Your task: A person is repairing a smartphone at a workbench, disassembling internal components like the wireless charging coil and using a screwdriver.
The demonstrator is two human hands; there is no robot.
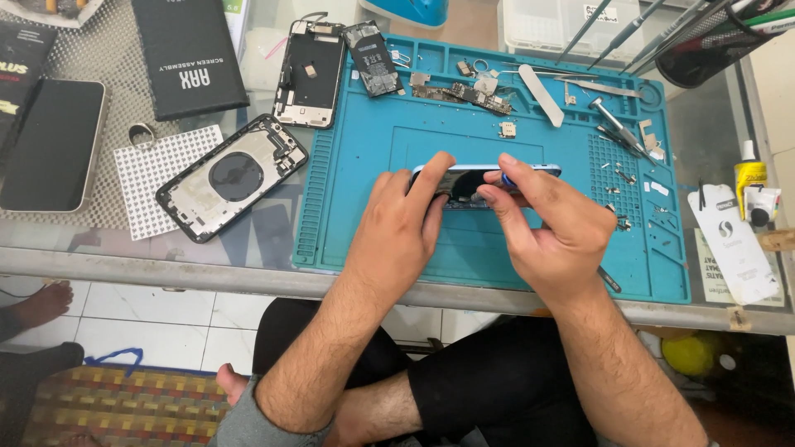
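Both bare forearms rise from the lower edge of the view and converge over the flat teal rubber work mat (389,141), the landmark here. The left hand (402,228) lies near the mat's middle, palm down, wrist straight, its fingers (437,170) stretched forward and pressed close together, the thumb tucked along the inner side. The right hand (551,228) sits just to the right of it, nearer the mat's right half, wrist bent slightly inward; its thumb and forefinger are pinched together at their tips, pointing toward the left hand, while the remaining fingers curl loosely into the palm. The two hands nearly touch at the fingertips. Below the mat's near edge, crossed legs in dark trousers show.
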